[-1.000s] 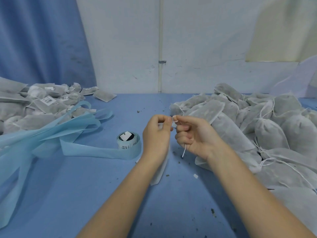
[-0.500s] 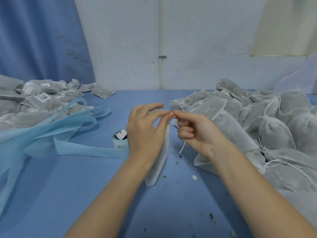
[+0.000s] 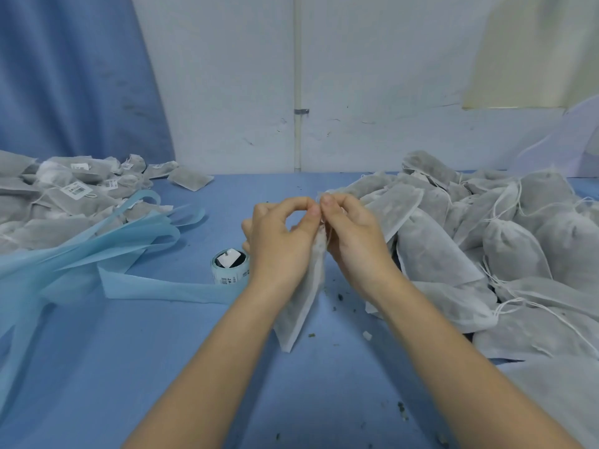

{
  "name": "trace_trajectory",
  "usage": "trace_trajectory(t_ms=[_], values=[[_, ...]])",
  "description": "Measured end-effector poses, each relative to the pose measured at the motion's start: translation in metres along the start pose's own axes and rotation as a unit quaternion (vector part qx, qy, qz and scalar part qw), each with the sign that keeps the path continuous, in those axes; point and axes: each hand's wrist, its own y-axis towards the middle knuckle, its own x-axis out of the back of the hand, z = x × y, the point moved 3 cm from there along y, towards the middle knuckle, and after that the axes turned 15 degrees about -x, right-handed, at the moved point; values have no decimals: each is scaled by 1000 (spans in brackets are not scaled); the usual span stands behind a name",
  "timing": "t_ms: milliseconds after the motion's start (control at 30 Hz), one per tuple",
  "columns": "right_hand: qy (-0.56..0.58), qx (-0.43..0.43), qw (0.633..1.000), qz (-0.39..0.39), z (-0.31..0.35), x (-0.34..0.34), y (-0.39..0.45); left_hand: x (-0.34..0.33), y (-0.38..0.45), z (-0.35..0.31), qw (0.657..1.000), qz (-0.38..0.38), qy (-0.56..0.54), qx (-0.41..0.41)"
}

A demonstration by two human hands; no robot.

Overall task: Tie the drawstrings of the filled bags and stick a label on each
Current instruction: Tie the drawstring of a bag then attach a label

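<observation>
Centrally, above the blue table (image 3: 162,367), the left hand (image 3: 280,244) and right hand (image 3: 351,234) meet fingertip to fingertip, both pinching the drawstring at the neck of a white bag (image 3: 303,306) that hangs between them. Untied bags (image 3: 486,251) are heaped at right, labelled bags (image 3: 64,199) at left, a label roll (image 3: 230,267) just beside the left hand.

- Soft, even, cool light fills the scene; no hard glare anywhere.
- Faint, diffuse shadows lie under the forearms on the blue worktop (image 3: 97,367) and beneath the heaped bags (image 3: 518,254) on the right.
- Wide-angle distortion bends the wall (image 3: 372,76) and the curtain (image 3: 64,76) toward the edges.
- The centre is fairly sharp; fingertips (image 3: 316,210) look slightly smeared, and the corners are softer.
</observation>
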Motion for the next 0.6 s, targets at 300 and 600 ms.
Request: trace_trajectory(t_ms=[300,600], values=[[-114,71,989,-68,4,16,2,18,13,8,995,-91,-26,41],[117,20,983,-136,-3,27,8,6,8,13,996,-32,-64,53]])
